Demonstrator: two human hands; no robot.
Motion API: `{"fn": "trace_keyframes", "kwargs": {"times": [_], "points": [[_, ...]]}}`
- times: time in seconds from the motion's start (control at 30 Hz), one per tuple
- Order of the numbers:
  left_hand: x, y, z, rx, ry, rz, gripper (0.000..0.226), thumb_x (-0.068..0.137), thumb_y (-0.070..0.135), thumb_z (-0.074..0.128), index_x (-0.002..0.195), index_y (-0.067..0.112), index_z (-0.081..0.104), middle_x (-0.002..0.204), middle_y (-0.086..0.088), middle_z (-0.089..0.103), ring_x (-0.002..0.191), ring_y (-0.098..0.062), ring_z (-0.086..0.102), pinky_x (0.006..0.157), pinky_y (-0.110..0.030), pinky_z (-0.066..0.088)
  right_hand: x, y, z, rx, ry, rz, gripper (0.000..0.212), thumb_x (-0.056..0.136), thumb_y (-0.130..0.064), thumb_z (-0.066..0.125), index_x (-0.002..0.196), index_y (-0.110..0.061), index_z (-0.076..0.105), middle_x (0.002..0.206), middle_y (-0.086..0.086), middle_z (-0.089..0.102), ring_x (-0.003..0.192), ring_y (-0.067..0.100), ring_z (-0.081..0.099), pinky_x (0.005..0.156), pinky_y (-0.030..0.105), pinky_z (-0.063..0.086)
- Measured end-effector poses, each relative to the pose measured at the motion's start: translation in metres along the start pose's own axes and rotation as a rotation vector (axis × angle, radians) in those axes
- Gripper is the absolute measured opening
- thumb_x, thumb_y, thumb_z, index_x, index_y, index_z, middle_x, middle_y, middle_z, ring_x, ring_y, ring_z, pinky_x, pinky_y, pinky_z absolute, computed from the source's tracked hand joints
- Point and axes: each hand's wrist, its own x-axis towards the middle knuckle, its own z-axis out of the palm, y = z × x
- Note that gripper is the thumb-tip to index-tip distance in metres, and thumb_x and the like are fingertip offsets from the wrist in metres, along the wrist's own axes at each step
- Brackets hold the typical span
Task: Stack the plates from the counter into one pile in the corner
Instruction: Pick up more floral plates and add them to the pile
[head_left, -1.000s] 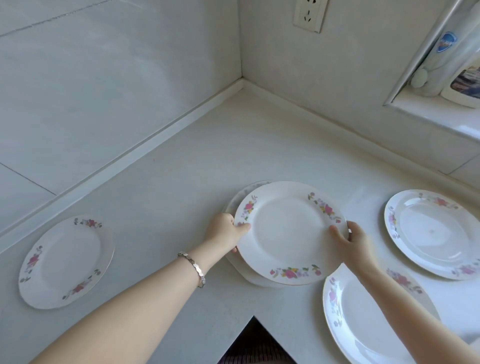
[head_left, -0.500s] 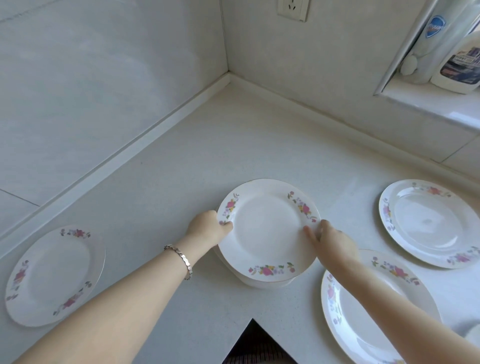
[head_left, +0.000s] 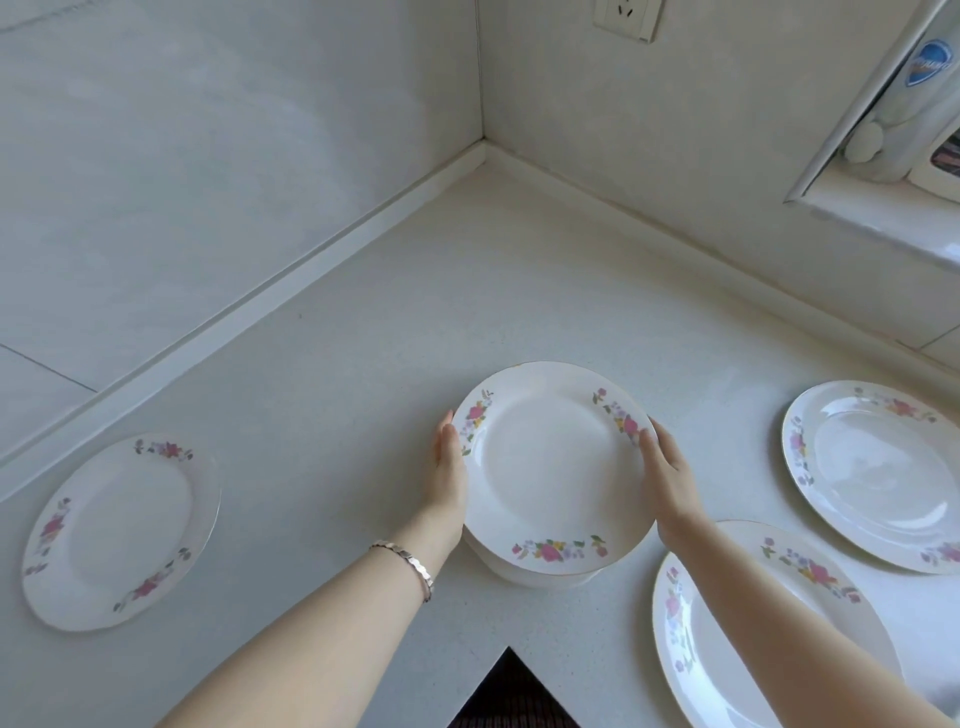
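Note:
A small pile of white plates with pink flower rims (head_left: 550, 473) sits on the white counter (head_left: 363, 364), near its inner front edge. My left hand (head_left: 451, 467) presses against the pile's left rim, and my right hand (head_left: 667, 475) cups its right rim. Both hands grip the pile from the sides. A single matching plate (head_left: 122, 530) lies flat at the far left. Another plate (head_left: 878, 473) rests at the right, and a third (head_left: 727, 639) lies under my right forearm. The wall corner (head_left: 483, 150) is beyond the pile.
A wall socket (head_left: 628, 18) is above the corner. A window ledge (head_left: 883, 218) at the upper right holds a white bottle (head_left: 919, 93). The counter's inner edge notches in at the bottom (head_left: 511, 675).
The top plate came down square onto the plate beneath it. Both hands shifted from the top plate's rim to the sides of the pile.

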Motion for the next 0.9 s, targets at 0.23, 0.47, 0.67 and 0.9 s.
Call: {"fn": "trace_keyframes", "kwargs": {"times": [0.23,0.47,0.67,0.9], "points": [[0.003,0.002,-0.004,0.139,-0.068,0.034,0.046,0.101,0.03,0.023,0.147,0.025,0.02,0.152,0.004,0.029,0.137,-0.012,0.03,0.105,-0.024,0.026,0.0,-0.008,0.0,-0.211,0.0,-0.035,0.047,0.093,-0.044,0.041,0.133,-0.021,0.042,0.124,0.001,0.054,0.115,0.023,0.05,0.098,0.037,0.039],[-0.011,-0.005,-0.05,0.38,0.199,0.16,0.032,0.094,0.023,0.043,0.125,0.016,0.048,0.121,-0.007,0.054,0.103,-0.016,0.052,0.08,-0.022,0.037,-0.036,-0.044,0.028,-0.758,-0.152,-0.677,0.031,0.088,-0.013,0.054,0.118,-0.01,0.059,0.126,0.008,0.056,0.122,0.026,0.046,0.096,0.028,0.035],[-0.054,-0.023,-0.14,0.341,0.327,0.021,0.029,0.089,0.004,0.047,0.065,0.019,0.054,0.056,-0.002,0.058,0.061,-0.025,0.057,0.068,-0.033,0.048,-0.08,-0.073,0.1,-1.147,-0.933,-0.656,0.027,0.092,-0.026,0.045,0.114,-0.023,0.06,0.104,-0.005,0.066,0.098,0.015,0.061,0.089,0.027,0.046],[-0.141,-0.064,-0.288,0.26,0.638,-0.124,0.03,0.088,-0.002,0.045,0.065,0.016,0.053,0.056,-0.005,0.055,0.047,-0.019,0.049,0.046,-0.021,0.042,-0.159,-0.044,0.21,-1.176,-1.136,-0.751,0.026,0.091,-0.026,0.048,0.112,-0.02,0.061,0.105,0.0,0.067,0.097,0.016,0.061,0.088,0.024,0.045]]}}
